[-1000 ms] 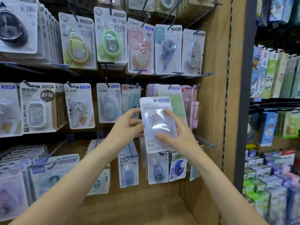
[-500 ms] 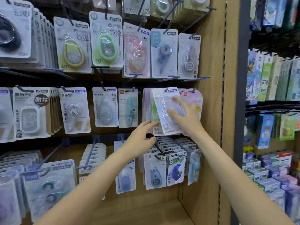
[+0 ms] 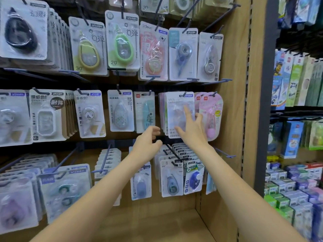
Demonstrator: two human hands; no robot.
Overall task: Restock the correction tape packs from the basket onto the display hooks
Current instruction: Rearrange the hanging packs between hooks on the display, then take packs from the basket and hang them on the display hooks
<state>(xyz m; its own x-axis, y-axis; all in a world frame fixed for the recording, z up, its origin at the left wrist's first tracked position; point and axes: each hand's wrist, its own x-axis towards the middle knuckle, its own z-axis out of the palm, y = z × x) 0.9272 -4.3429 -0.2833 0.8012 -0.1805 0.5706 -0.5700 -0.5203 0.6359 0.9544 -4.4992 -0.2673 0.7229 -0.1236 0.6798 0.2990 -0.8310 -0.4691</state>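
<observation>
The clear correction tape pack [image 3: 180, 114] is blurred, hanging on its hook [image 3: 184, 93]; right hand [image 3: 193, 128], fingers spread, touches its face; left hand [image 3: 147, 144] hangs loose, holding nothing, just left.

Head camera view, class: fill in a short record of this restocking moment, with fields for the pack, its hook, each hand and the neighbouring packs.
pack: white "Milk" correction tape pack, hanging at the front of its stack
hook: middle-row display hook, through the pack's top
right hand: right hand, fingers spread, fingertips on the pack's face
left hand: left hand, loosely curled, holding nothing, below and left of the pack
neighbours: pink pack to the right, pale blue pack to the left
</observation>
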